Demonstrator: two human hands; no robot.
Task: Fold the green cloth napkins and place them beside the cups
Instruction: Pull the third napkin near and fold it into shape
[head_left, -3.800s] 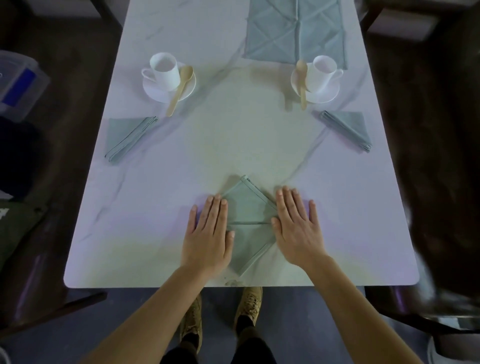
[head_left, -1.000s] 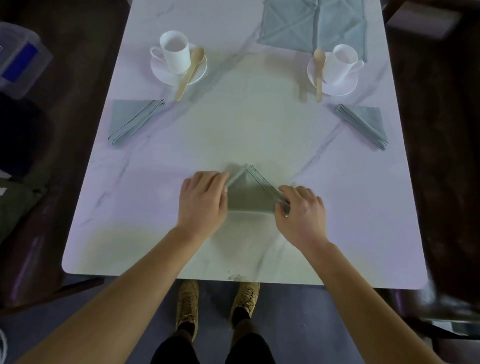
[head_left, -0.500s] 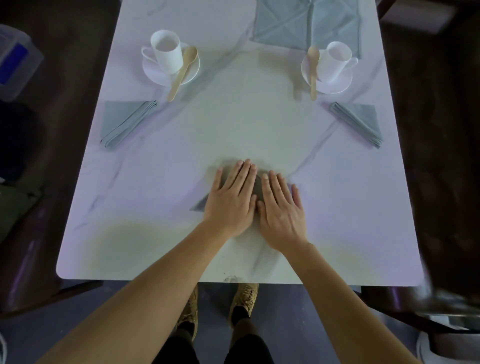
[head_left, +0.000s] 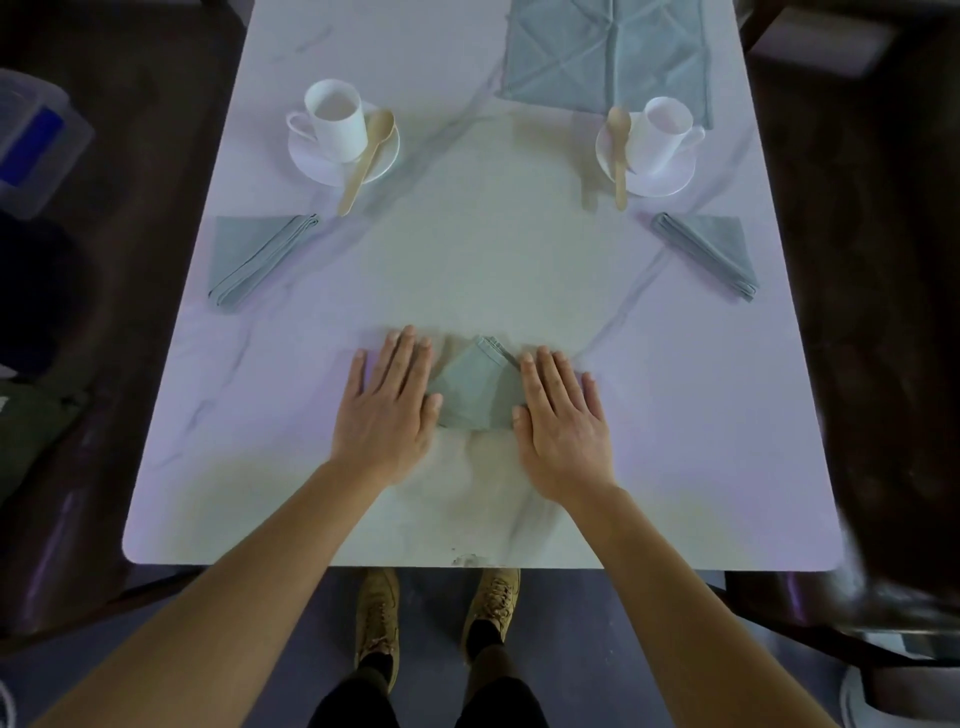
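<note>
Folded napkin (head_left: 475, 395), table (head_left: 311, 467) near edge: left hand (head_left: 387, 410) and right hand (head_left: 563, 421) flat, fingers straight, flanking and pressing it.

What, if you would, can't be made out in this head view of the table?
- Near napkin: its side corners lie under the left hand and right hand.
- Far cloth: cut off by the top edge; how many layers is unclear.
- Box: cut by the left edge, contents blurred.
- Right of the table: dark, smeared blur.
</note>
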